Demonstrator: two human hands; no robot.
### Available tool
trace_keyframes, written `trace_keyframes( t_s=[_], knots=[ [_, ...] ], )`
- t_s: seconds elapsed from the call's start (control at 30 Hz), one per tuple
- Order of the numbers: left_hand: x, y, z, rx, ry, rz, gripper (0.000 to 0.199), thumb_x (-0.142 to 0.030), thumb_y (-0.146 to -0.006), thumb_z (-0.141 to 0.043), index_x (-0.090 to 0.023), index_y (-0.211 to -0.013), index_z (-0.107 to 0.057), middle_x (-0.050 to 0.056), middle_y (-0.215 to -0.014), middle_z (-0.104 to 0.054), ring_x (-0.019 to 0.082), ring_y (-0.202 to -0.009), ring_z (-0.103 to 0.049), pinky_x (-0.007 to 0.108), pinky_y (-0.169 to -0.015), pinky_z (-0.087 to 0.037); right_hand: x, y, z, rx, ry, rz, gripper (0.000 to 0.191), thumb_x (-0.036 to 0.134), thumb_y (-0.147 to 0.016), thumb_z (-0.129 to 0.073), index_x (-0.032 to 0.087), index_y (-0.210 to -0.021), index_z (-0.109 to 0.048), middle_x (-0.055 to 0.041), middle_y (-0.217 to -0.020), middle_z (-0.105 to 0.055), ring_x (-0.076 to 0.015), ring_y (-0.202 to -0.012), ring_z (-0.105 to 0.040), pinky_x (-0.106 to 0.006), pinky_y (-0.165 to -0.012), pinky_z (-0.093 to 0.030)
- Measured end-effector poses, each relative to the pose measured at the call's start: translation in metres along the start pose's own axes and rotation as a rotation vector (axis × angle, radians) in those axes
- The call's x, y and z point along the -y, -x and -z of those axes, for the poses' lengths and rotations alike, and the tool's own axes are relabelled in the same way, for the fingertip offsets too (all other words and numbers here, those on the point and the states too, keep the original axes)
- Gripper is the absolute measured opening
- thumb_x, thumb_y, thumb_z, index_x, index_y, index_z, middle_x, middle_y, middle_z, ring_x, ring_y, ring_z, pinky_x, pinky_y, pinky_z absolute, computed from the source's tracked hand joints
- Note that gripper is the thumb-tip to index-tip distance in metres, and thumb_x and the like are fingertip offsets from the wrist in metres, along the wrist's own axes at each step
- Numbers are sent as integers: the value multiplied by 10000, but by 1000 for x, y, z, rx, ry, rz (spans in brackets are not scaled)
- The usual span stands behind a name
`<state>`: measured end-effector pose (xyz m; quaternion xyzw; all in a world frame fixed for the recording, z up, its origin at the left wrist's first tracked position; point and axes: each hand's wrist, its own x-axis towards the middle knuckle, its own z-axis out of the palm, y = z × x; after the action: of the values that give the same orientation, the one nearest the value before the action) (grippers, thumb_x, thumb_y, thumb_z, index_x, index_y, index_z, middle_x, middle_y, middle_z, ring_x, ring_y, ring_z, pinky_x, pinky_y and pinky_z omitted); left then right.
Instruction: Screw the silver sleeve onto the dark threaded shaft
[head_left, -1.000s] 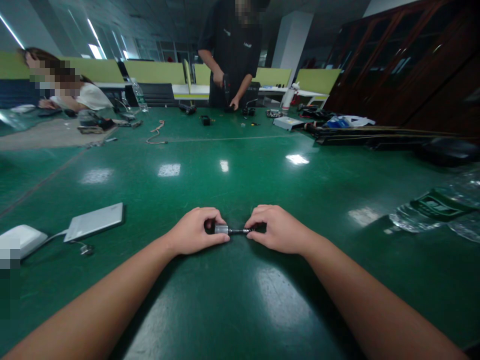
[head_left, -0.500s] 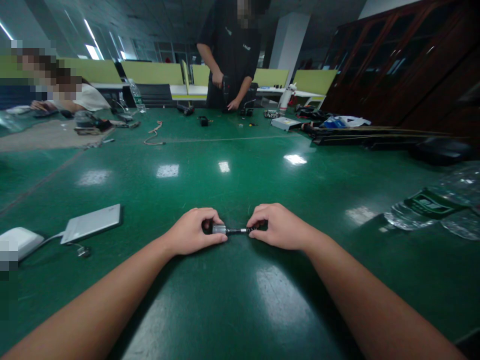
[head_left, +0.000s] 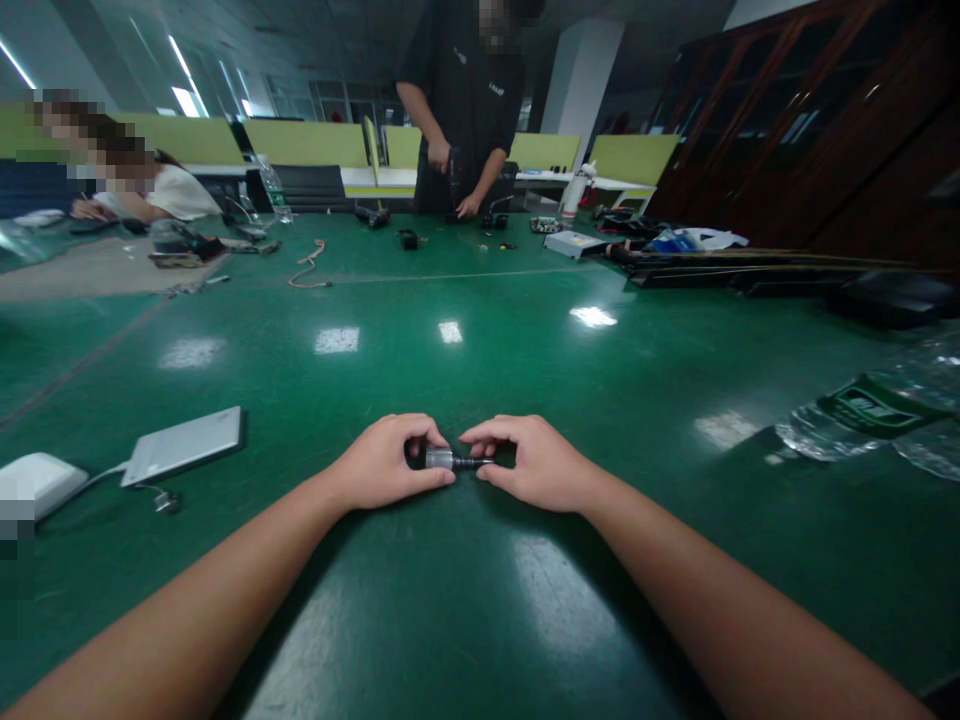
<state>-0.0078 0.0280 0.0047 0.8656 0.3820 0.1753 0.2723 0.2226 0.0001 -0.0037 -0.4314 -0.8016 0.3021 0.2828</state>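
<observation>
Just above the green table (head_left: 405,580), my left hand (head_left: 391,462) grips a short silver cylinder (head_left: 439,458) between thumb and fingers. A thin dark shaft (head_left: 487,461) extends to the right from the cylinder. Around the shaft, close against the cylinder's right end, sits a small black spring (head_left: 465,462). My right hand (head_left: 534,462) is curled around the shaft, its thumb and fingertips at the right end of the spring. Whether those fingertips still press on the spring is too small to tell.
A grey flat device (head_left: 184,445) with a cable and a white object (head_left: 37,485) lie at left. A plastic bottle (head_left: 862,410) lies at right. Across the table a person (head_left: 469,110) holds a dark tool; another person sits far left.
My right hand has moved left along the shaft, and the spring now sits beside the cylinder. The right end of the shaft shows between my right fingers. My left hand has stayed in place.
</observation>
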Motion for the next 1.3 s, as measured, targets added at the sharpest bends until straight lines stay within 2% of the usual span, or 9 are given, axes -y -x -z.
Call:
trace_keyframes(
  t_s=[0.17,0.27,0.33,0.4,0.57,1.3],
  knots=[
    [-2,0,1,-10,4,-3,280,-388,-721,-777,-178,-880,-685,0,-771,-637,149,-697,-559,253,-641,-402,2,-1,2,12,114,52,295,162,-747,-733,179,-1041,-721,-46,-913,-711,-169,-833,-630,-297,-782,-485],
    [-3,-1,2,-4,35,-34,268,-421,-789,-716,-170,-880,-689,11,-780,-646,144,-694,-556,252,-643,-408,5,-1,3,43,179,67,211,207,-785,-720,174,-992,-737,-56,-889,-702,-178,-839,-620,-300,-775,-468],
    [-3,-1,2,2,61,-46,237,-395,-824,-681,-166,-887,-691,16,-789,-649,142,-699,-561,250,-645,-414,7,-2,1,55,186,74,176,216,-806,-705,175,-973,-741,-53,-864,-696,-173,-828,-615,-290,-760,-460],
    [-3,-1,2,3,60,-38,215,-357,-793,-710,-166,-891,-693,13,-791,-646,143,-704,-565,249,-646,-416,7,-2,0,57,190,80,155,222,-815,-699,179,-957,-742,-48,-847,-691,-168,-812,-610,-280,-741,-452],
    [-4,-2,0,3,16,-8,232,-342,-725,-771,-174,-867,-697,-5,-758,-640,141,-682,-560,246,-629,-397,6,-2,-4,47,203,85,134,209,-820,-691,176,-941,-740,-51,-844,-687,-167,-811,-603,-279,-740,-445],
    [-2,-2,0,6,-8,-44,205,-343,-750,-760,-178,-848,-689,-4,-753,-635,138,-670,-548,237,-627,-385,6,-3,-5,43,207,104,110,213,-843,-680,182,-927,-744,-46,-814,-688,-162,-796,-602,-267,-721,-437]
  ],
)
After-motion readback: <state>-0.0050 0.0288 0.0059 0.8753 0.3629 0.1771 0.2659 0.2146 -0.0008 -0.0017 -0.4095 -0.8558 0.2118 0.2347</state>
